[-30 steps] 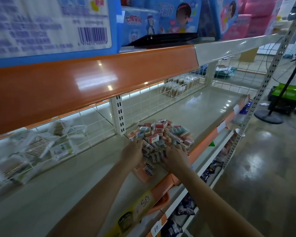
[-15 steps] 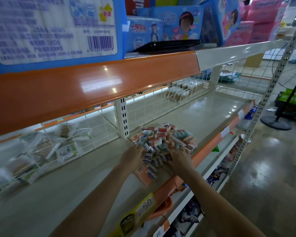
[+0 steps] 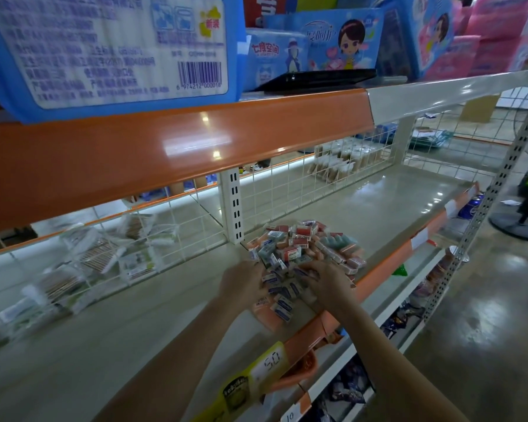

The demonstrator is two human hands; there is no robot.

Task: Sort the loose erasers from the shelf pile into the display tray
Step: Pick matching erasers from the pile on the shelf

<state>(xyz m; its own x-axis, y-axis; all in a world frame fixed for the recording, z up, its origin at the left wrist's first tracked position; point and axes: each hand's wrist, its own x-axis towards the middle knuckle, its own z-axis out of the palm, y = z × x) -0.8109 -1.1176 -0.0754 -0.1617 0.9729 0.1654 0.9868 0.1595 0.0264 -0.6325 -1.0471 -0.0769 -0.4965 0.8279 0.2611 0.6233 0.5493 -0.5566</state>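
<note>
- Big pile of erasers [image 3: 305,248] sits on the grey shelf [image 3: 134,324], right up against the white slotted post [image 3: 233,205].
- Left hand [image 3: 243,283] and right hand [image 3: 325,283] are both in the near edge of the pile, fingers curled into the erasers; can't tell if either actually holds one.
- Orange tray [image 3: 265,315] pokes out under the hands, a few erasers on it.
- Yellow price tag [image 3: 256,376] hangs on the shelf lip.

Two bare forearms, left grip [image 3: 241,284] and right grip [image 3: 325,281] (no sleeves, rings or watch in view).
</note>
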